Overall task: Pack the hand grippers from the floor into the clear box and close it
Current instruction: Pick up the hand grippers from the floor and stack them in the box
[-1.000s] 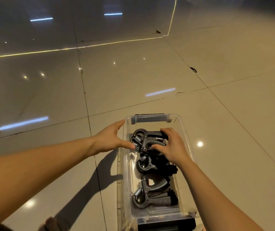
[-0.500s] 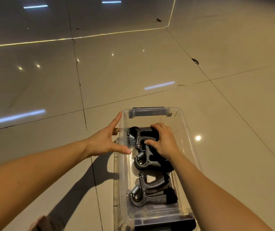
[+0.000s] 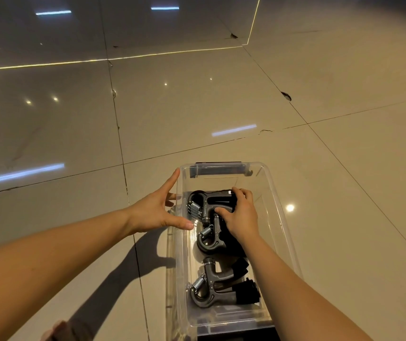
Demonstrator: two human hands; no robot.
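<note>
We see right hand [image 3: 241, 215] curled round the far hand gripper [image 3: 206, 203], seating it in the clear box [image 3: 283, 217] — left hand [image 3: 152, 215] spread open, seemingly bracing its wall.

One head-worn wide-angle view, looking forward and down from close above the clear box [image 3: 279, 217] at the near edge, tiled floor [image 3: 221, 99] stretching far ahead.

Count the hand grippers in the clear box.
3. The far hand gripper is held by the right hand; the middle hand gripper lies beside that wrist; the near hand gripper lies nearest in the clear box. Others may be hidden underneath.
</note>
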